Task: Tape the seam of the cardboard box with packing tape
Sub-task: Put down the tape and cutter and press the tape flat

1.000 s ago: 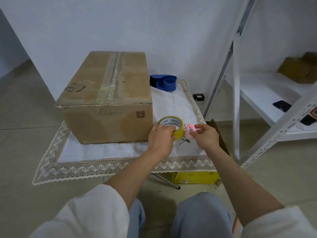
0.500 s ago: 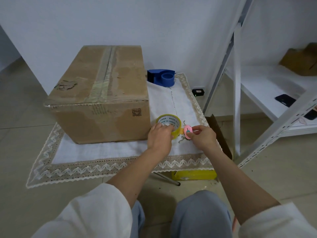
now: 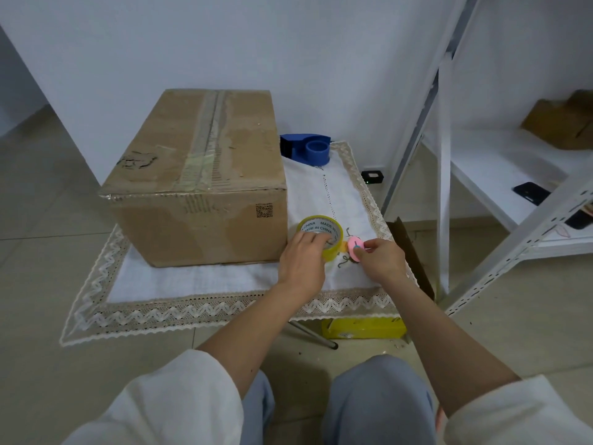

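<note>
Left hand (image 3: 301,261) still atop tape roll (image 3: 321,232), right hand (image 3: 380,260) nearer.

Head camera, single view: worn on my head, wide-angle, facing forward and down over my knees. Near: the surface (image 3: 199,284) and box (image 3: 205,175). Far: wall, shelf (image 3: 500,162) at right.

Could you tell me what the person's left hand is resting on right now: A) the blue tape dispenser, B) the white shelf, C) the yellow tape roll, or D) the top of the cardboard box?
C: the left hand grips the yellow tape roll on the cloth beside the box.
</note>
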